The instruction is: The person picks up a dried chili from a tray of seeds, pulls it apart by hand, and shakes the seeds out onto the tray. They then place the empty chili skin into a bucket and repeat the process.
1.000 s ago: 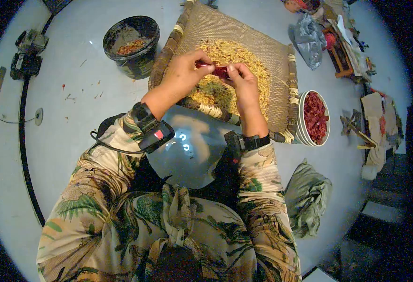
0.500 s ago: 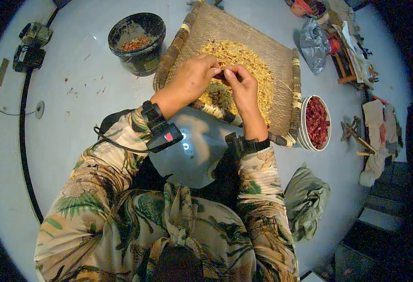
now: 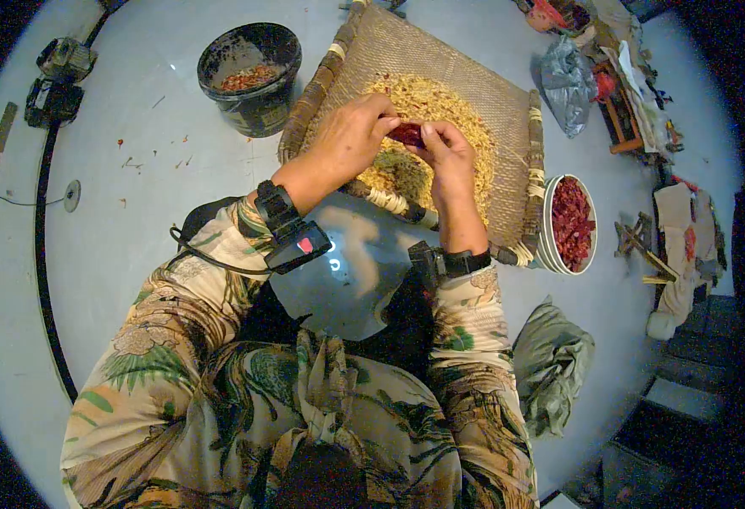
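Observation:
A dark red dried chili pod (image 3: 406,134) is stretched between my two hands. My left hand (image 3: 353,140) pinches its left end, and my right hand (image 3: 451,161) pinches its right end. Both hands are over a woven tray (image 3: 508,127) with a wrapped wooden rim. Yellow seeds (image 3: 466,110) with red bits are spread across it, and a small greenish-brown heap (image 3: 402,172) lies near its front edge, below the pod.
A black bucket (image 3: 258,110) with reddish bits stands left of the tray. At its right is a white bucket (image 3: 551,246) of red chili pieces (image 3: 571,216). A green sack (image 3: 552,365), a plastic bag (image 3: 566,81) and wooden stools (image 3: 623,123) lie farther right.
My right hand has moved slightly right and down, away from my left. More of the red pod now shows between the fingers.

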`<state>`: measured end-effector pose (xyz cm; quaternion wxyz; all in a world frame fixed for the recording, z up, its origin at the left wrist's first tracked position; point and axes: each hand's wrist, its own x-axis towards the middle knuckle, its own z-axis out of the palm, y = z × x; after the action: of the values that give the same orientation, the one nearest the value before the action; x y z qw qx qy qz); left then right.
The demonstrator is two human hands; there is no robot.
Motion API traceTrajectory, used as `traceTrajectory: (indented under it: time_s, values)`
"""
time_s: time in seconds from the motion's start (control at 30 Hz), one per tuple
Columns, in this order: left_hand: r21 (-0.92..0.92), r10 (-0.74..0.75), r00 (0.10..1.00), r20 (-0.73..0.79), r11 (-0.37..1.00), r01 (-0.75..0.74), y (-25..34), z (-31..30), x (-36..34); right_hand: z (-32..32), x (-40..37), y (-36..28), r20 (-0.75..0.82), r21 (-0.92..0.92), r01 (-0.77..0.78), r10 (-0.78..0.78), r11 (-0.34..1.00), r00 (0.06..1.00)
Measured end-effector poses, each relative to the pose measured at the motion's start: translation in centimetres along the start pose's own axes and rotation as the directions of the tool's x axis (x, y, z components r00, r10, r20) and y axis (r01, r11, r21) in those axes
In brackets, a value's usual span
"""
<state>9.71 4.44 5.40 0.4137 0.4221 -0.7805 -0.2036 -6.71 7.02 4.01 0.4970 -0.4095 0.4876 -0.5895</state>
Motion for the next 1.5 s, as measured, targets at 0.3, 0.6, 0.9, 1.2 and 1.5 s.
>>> traceTrajectory:
  time_s: [0.3, 0.6, 0.9, 1.2, 1.5]
  values:
    - [-0.06, -0.09, 0.996, 0.027, 0.994, 0.091, -0.3, -0.3, 0.1, -1.9, 0.9, 0.6, -0.066, -0.053, 0.06, -0.063, 0.997, 0.996]
    - [-0.369, -0.23, 0.956, 0.181, 0.885, 0.283, -1.4, 0.0, 0.5, -1.2, 0.3, -0.7, 0.032, -0.016, -0.007, 0.008, 1.0, 0.999]
    - [-0.661, -0.206, 0.967, 0.151, 0.706, 0.253, -1.4, 0.7, 0.3, -1.1, 0.6, -0.1, 0.03, -0.145, 0.114, -0.11, 0.983, 0.993]
    - [-0.391, -0.148, 0.979, 0.143, 0.9, 0.193, -1.0, -0.3, 0.3, -0.8, 0.6, 0.4, 0.079, -0.14, 0.19, -0.181, 0.972, 0.98]
    - [-0.486, -0.192, 0.972, 0.132, 0.842, 0.232, -1.5, 0.2, 0.5, -0.8, 0.3, 0.2, 0.065, -0.005, 0.027, -0.027, 1.0, 0.998]
